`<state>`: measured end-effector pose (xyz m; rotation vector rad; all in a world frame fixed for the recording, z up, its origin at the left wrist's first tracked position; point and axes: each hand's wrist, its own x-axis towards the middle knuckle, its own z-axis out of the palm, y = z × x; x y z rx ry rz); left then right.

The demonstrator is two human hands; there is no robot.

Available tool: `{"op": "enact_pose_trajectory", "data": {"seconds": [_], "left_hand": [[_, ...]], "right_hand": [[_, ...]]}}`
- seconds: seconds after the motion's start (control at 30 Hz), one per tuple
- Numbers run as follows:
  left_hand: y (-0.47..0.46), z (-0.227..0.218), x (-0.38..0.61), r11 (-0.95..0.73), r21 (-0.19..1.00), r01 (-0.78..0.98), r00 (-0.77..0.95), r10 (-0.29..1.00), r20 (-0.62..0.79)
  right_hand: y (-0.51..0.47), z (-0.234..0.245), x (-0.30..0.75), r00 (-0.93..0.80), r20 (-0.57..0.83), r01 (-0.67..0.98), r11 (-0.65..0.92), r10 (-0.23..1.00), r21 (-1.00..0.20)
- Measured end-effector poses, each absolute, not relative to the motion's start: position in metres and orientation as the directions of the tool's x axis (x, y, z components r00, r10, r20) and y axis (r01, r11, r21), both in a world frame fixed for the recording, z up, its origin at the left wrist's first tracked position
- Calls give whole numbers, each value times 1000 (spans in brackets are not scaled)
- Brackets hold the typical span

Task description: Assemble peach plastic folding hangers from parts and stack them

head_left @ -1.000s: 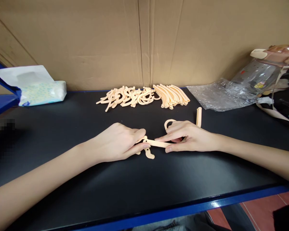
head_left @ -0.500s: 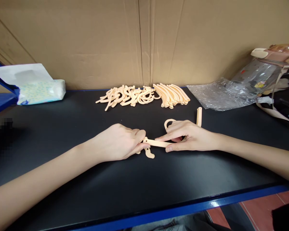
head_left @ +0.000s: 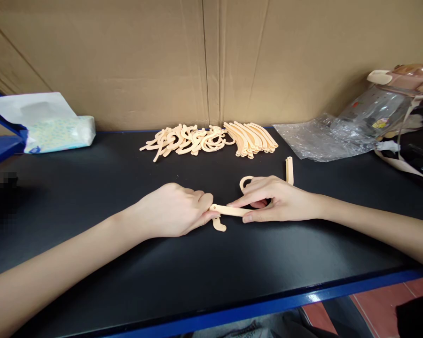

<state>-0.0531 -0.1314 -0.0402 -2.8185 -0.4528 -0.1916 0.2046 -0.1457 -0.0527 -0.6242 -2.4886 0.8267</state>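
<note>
My left hand (head_left: 172, 213) and my right hand (head_left: 275, 199) meet at the middle of the black table (head_left: 127, 272). Both pinch a pale peach plastic strip (head_left: 229, 210) held flat between them. A small hooked piece (head_left: 218, 225) hangs under the strip's left end, beside my left fingers. A looped peach part (head_left: 246, 180) pokes out behind my right hand, and a short straight piece (head_left: 289, 170) lies just past it. At the back lie a tangled heap of curved peach parts (head_left: 186, 140) and a neat stack of strips (head_left: 252, 137).
A cardboard wall (head_left: 211, 61) closes the back. A tissue pack (head_left: 56, 131) sits at the far left on a blue shelf edge. Crumpled clear plastic (head_left: 320, 138) and a clear bottle with a pink lid (head_left: 391, 101) lie at the right. The table's blue front edge (head_left: 268, 307) runs below.
Almost nothing has moved. My left fingers have closed a little tighter over the strip's left end, and the short straight piece behind my right hand sits slightly further left.
</note>
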Motion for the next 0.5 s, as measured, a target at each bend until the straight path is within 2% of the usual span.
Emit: {"op": "enact_pose_trajectory", "data": {"seconds": [0.23, 0.5], "left_hand": [[-133, -40, -54, -894, -344, 288, 950, 220, 223], [-131, -41, -53, -917, -260, 303, 936, 235, 262]], "right_hand": [[-146, -52, 205, -799, 250, 274, 701, 547, -658], [-148, -51, 205, -779, 208, 318, 657, 592, -683]]}}
